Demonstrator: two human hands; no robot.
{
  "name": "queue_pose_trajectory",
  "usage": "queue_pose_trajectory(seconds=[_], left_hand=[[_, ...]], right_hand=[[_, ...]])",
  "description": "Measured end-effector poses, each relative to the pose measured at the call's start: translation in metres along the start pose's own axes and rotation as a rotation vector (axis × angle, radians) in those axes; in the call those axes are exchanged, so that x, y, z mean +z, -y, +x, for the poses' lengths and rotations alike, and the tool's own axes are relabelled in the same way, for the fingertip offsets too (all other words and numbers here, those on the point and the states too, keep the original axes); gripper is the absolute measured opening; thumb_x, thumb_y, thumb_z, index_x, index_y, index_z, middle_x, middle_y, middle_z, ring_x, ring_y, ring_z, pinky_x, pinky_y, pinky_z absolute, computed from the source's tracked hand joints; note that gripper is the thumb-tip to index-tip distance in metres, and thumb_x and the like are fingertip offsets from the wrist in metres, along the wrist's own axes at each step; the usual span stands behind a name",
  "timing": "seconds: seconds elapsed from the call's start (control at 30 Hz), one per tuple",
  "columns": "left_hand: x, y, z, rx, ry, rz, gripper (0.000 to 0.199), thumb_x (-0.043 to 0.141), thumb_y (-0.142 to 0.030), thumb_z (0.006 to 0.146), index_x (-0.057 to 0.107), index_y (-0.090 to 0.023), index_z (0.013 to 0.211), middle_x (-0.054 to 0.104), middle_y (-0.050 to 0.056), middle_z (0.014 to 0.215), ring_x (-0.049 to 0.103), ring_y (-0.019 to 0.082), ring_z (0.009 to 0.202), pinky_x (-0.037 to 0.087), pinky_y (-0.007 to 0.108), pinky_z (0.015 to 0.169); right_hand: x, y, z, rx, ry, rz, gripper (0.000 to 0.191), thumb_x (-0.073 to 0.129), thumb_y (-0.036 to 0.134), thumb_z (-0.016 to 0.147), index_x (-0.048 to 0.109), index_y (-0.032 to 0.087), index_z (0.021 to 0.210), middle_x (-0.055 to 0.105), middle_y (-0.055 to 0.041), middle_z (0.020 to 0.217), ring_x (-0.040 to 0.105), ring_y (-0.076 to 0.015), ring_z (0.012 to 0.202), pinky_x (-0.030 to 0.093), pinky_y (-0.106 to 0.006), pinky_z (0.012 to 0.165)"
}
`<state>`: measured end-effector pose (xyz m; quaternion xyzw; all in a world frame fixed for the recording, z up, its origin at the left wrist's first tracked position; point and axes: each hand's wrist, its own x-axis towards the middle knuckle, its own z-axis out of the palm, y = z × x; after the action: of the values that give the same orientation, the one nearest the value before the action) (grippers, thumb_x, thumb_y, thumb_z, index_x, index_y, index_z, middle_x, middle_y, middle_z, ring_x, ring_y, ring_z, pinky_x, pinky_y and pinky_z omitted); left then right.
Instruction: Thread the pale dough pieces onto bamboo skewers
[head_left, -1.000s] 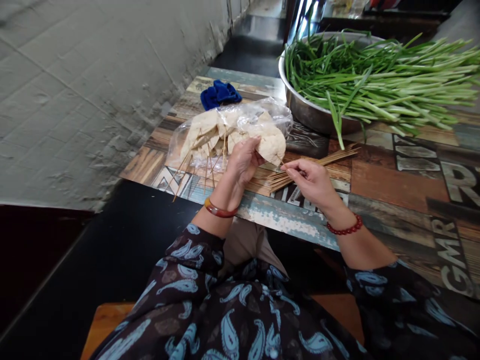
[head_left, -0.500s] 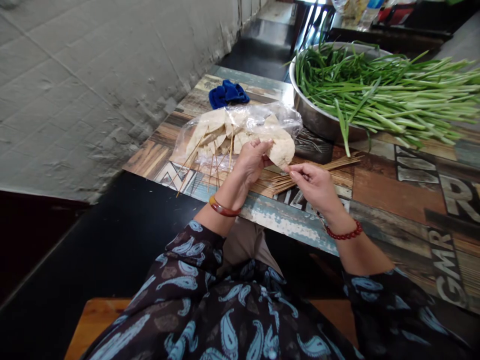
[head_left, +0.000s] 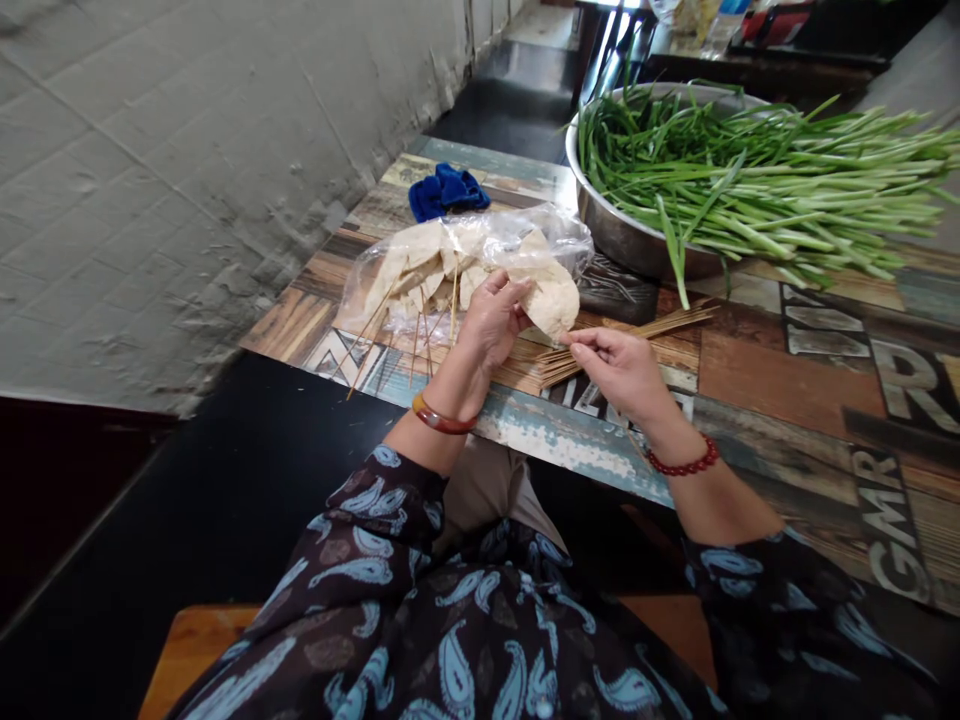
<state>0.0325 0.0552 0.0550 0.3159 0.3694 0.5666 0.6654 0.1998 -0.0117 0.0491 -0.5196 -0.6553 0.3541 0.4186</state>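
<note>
My left hand (head_left: pixel 495 318) is closed on a pale, flat piece of tofu sheet (head_left: pixel 553 298), its thumb and fingers pinching the left side. At the lower right corner of that piece, my right hand (head_left: pixel 616 370) pinches a thin bamboo skewer, mostly hidden by the hand; a bit of the stick shows below the palm near the wrist. Behind the left hand, more tofu pieces (head_left: pixel 420 268) lie in a clear plastic bag (head_left: pixel 555 226). Several skewers with ends in those pieces stick out over the table edge. Loose bamboo skewers (head_left: pixel 679 320) lie in a bundle behind the right hand.
A large metal bowl (head_left: pixel 615 218) piled with long green stalks (head_left: pixel 780 200) stands at the back right of the patterned table (head_left: pixel 765 385). A blue cloth (head_left: pixel 448 192) lies behind the bag. The grey wall (head_left: pixel 187 180) runs along the left.
The view has shifted slightly, so everything sits a little further left. Both hands keep the same hold on the tofu sheet and skewer, with hardly any movement.
</note>
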Motion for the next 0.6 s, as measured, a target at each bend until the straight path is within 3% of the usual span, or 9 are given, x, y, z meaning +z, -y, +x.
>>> queue_pose_trajectory(seconds=[0.33,0.6], left_hand=[[-0.0013,0.0038,0.0020,0.007,0.032,0.129,0.018,0.067,-0.017,0.075,0.060,-0.018,0.091,0.069,0.002,0.086,0.065,0.013,0.074,0.054,0.026,0.070],[-0.0007,0.0069,0.0038,0.022,0.019,0.198,0.018,0.068,-0.016,0.074,0.060,-0.018,0.090,0.069,0.001,0.082,0.065,0.012,0.073,0.053,0.024,0.069]], right_hand=[[-0.0004,0.0036,0.0018,0.160,0.028,0.176,0.031,0.066,0.041,0.077,0.072,0.012,0.085,0.062,-0.0015,0.063,0.046,-0.0095,0.051,0.032,-0.024,0.046],[0.0020,0.0014,0.0044,0.152,-0.003,0.177,0.027,0.066,0.040,0.077,0.070,0.013,0.077,0.063,-0.0025,0.065,0.046,-0.0098,0.053,0.033,-0.023,0.047]])
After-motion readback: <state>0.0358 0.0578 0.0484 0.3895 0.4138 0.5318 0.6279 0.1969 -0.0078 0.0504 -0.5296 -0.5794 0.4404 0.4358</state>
